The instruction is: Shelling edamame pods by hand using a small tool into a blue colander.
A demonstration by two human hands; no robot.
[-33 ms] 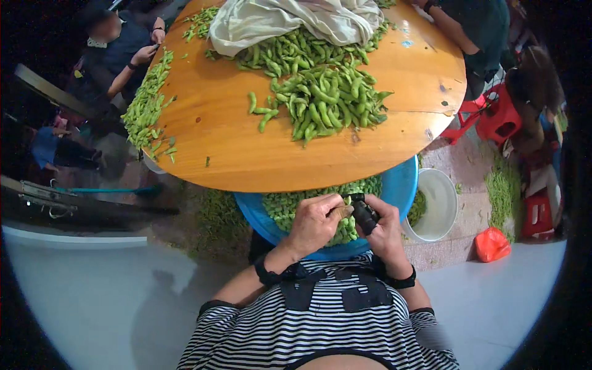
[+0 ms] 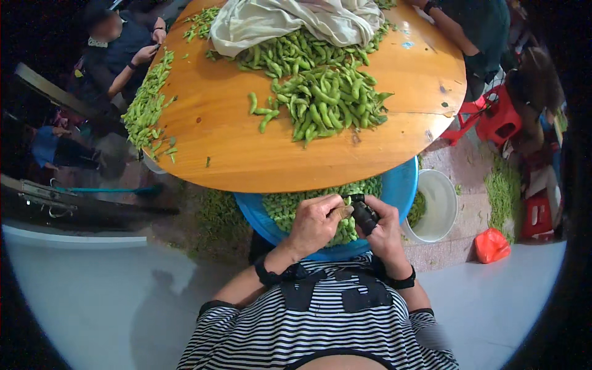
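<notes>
My left hand (image 2: 316, 223) and my right hand (image 2: 385, 233) meet over a blue basin (image 2: 404, 191). Both are closed, fingertips together, at a small green soybean pod (image 2: 348, 201), mostly hidden by the fingers. Black covers (image 2: 365, 217) wrap the thumb and a finger of my right hand. Loose shelled green beans (image 2: 280, 209) fill the basin below, partly hidden by my hands and the table edge. On the wooden table (image 2: 246, 166) ahead lies a heap of whole soybean pods (image 2: 327, 102), with a few pods lying apart at its left.
A whitish cloth (image 2: 265, 24) covers the heap's far side. More pods (image 2: 148, 102) line the table's left edge, where another person's hands (image 2: 145, 54) work. A white bucket (image 2: 439, 203) holds green husks at right, near a red plastic bag (image 2: 492, 245) and red stools (image 2: 498, 117).
</notes>
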